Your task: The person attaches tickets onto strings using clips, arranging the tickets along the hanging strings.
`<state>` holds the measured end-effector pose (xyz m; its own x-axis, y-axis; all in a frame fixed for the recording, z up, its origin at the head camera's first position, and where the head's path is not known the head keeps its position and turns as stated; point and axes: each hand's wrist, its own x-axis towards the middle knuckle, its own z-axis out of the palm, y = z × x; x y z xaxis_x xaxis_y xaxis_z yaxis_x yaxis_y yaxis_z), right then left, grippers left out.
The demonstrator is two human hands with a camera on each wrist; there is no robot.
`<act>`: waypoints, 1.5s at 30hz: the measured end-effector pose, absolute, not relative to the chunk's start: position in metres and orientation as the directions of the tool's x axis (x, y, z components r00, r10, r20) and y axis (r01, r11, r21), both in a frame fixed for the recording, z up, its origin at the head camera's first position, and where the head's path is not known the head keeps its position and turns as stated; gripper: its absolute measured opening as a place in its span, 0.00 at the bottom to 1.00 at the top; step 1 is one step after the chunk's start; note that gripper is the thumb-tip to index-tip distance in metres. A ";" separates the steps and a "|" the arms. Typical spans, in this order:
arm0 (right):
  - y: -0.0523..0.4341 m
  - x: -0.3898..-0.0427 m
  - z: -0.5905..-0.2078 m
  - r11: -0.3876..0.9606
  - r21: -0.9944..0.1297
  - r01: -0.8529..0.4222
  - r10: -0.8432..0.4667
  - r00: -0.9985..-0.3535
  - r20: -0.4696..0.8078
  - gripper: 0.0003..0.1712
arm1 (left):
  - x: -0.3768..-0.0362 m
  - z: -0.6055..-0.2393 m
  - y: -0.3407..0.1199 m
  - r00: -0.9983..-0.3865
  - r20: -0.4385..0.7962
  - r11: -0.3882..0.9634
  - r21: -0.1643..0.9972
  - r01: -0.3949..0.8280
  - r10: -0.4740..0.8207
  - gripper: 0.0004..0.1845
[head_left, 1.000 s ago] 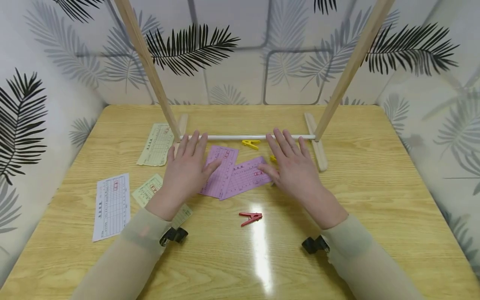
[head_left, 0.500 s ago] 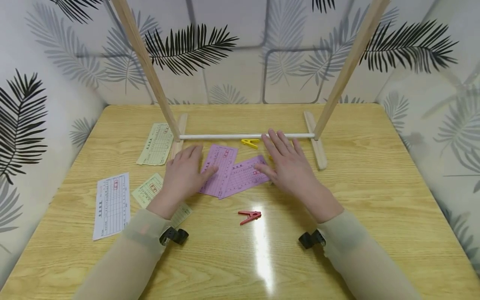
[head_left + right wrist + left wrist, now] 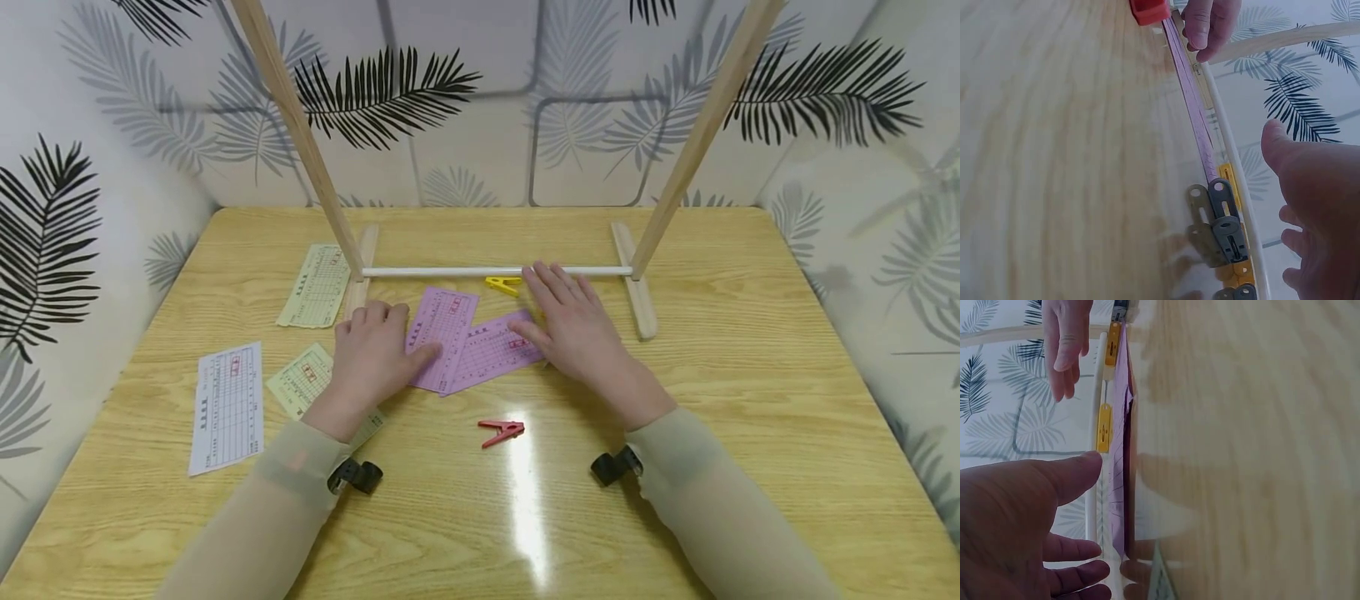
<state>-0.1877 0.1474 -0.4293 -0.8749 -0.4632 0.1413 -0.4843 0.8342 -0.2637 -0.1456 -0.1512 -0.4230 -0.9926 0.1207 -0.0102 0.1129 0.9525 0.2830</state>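
— What is shown from the head?
— Two partly overlapping purple slips (image 3: 480,350) are laid on the counter (image 3: 450,525), between the left hand (image 3: 372,350) and the right hand (image 3: 576,332). Each slip is partly covered by a thumb. A yellow clip (image 3: 495,282) is seen just beside the white bar (image 3: 442,272); a red clip (image 3: 501,432) is placed nearer the person.
— And from the left wrist?
— The left grip is parted, thumb spread away from bent fingers; nothing is held. The purple paper is seen edge-on.
— From the right wrist?
— The right grip is likewise parted, nothing being held. A grey clip (image 3: 1227,228) is seen near the bar.
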 end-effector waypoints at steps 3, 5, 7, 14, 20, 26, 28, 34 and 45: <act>0.146 -0.191 -0.432 0.830 -0.274 -0.486 -0.460 -0.874 0.156 0.48 | -0.144 -0.424 -0.149 -0.992 -0.002 0.957 0.263 0.120 0.125 0.44; 0.145 -0.193 -0.433 0.825 -0.280 -0.491 -0.460 -0.871 0.174 0.48 | -0.144 -0.425 -0.148 -0.992 -0.004 0.959 0.255 0.121 0.126 0.43; 0.144 -0.195 -0.433 0.819 -0.285 -0.498 -0.458 -0.867 0.197 0.48 | -0.144 -0.425 -0.147 -0.992 -0.004 0.962 0.245 0.124 0.129 0.43; 0.139 -0.201 -0.434 0.821 -0.299 -0.487 -0.438 -0.872 0.219 0.44 | -0.145 -0.426 -0.147 -0.992 -0.007 0.965 0.233 0.121 0.126 0.43; 0.136 -0.205 -0.433 0.843 -0.317 -0.435 -0.397 -0.900 0.180 0.39 | -0.145 -0.424 -0.146 -0.991 -0.030 0.966 0.231 0.117 0.128 0.43; 0.132 -0.209 -0.433 0.854 -0.323 -0.408 -0.382 -0.913 0.143 0.37 | -0.146 -0.418 -0.149 -0.992 -0.053 0.973 0.208 0.098 0.111 0.37; 0.131 -0.210 -0.433 0.859 -0.322 -0.399 -0.376 -0.917 0.131 0.37 | -0.147 -0.416 -0.150 -0.992 -0.066 0.975 0.205 0.090 0.105 0.36; 0.130 -0.212 -0.432 0.863 -0.337 -0.376 -0.363 -0.926 0.102 0.37 | -0.148 -0.412 -0.151 -0.991 -0.104 0.973 0.224 0.060 0.086 0.34; 0.130 -0.212 -0.432 0.862 -0.374 -0.341 -0.341 -0.938 0.069 0.37 | -0.148 -0.415 -0.151 -0.989 -0.121 0.948 0.314 0.045 0.087 0.29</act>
